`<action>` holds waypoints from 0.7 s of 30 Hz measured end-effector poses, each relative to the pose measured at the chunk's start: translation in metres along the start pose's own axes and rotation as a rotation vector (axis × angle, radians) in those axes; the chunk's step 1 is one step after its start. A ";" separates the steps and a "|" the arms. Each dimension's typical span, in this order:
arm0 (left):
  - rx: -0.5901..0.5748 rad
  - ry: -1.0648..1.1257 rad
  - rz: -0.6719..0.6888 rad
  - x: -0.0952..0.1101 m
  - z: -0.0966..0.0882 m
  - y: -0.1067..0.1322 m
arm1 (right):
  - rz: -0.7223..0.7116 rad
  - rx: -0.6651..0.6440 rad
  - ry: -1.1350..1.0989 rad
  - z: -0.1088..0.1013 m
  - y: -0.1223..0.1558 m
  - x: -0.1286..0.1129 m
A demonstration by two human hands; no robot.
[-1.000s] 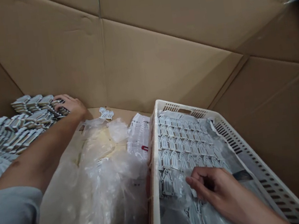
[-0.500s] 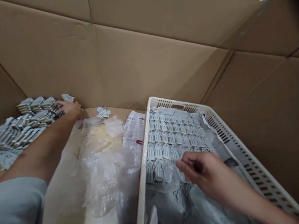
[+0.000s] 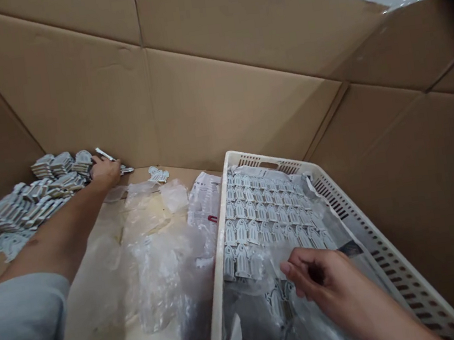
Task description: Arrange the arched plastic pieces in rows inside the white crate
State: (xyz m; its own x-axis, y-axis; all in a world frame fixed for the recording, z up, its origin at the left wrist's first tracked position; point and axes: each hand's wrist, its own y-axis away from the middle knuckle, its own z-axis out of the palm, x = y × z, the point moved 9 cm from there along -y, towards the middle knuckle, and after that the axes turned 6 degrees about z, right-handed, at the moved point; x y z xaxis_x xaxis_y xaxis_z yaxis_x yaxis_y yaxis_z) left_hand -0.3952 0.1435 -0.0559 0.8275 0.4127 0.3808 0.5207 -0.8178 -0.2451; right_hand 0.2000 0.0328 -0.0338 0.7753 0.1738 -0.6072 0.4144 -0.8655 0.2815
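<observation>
The left hand [image 3: 105, 170] reaches to the far edge of the cardboard floor [image 3: 101, 298], at the right end of the stacked grey tags [image 3: 53, 187]. One tag [image 3: 104, 154] tilts up just beyond its knuckles; the fingers are partly hidden, so I cannot tell whether its grip is grasping anything. A few loose tags [image 3: 158, 174] lie farther right, near the cardboard wall [image 3: 221, 98].

The right hand [image 3: 322, 277] is over the white basket [image 3: 217, 310], thumb and forefinger pinching clear film [image 3: 270, 259]. Rows of tags [image 3: 265, 204] fill the basket from its far edge; film covers those toward its near end. Crumpled plastic [image 3: 158, 279] lies along the basket's left edge, beside a red clip [image 3: 212, 218].
</observation>
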 end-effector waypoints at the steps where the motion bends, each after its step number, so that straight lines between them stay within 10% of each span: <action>1: 0.000 -0.050 0.004 -0.004 -0.001 -0.001 | -0.002 -0.005 -0.004 0.001 -0.002 0.000; 21: -0.165 -0.164 0.120 -0.034 0.035 -0.041 | -0.033 -0.082 0.066 0.024 -0.039 -0.007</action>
State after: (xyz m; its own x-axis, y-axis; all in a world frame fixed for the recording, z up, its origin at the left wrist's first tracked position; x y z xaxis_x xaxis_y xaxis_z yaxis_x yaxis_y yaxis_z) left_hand -0.4371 0.1768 -0.0902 0.9110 0.3576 0.2053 0.3869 -0.9135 -0.1258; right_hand 0.1670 0.0538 -0.0588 0.7888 0.2346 -0.5681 0.4760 -0.8179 0.3232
